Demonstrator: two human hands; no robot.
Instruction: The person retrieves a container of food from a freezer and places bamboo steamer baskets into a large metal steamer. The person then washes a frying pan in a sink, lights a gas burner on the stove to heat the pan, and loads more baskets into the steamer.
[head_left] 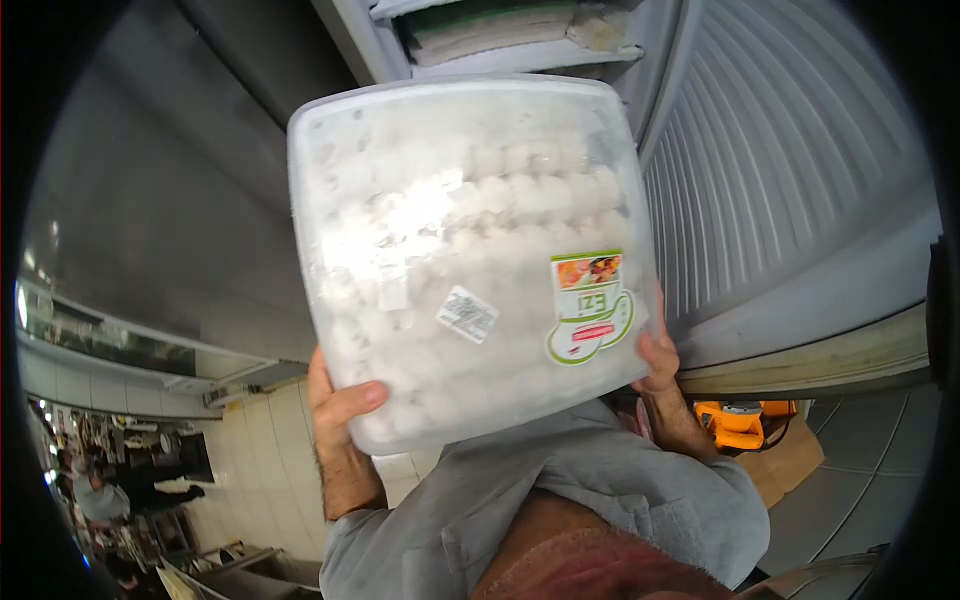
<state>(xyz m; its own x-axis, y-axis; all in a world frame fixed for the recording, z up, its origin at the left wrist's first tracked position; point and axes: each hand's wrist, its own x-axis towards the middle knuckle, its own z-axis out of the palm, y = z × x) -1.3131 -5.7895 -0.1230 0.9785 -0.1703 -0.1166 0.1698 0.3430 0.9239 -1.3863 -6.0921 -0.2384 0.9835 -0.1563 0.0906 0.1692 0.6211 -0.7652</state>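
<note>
A large translucent plastic container (430, 370) fills the middle of the head view, tilted slightly, with rows of round whitish pieces showing through it. A green and white label and a small white sticker are on its surface. My left hand (340, 400) grips its lower left edge, with the thumb on the near face. On the lower right edge, my right hand (657, 358) holds the container, its other fingers partly hidden behind it.
Behind the container is an open freezer with frosted shelves (530, 58). Its ribbed door (780, 200) stands at the right. An orange object (735, 425) rests on cardboard at lower right. Another person (105, 495) is at far left.
</note>
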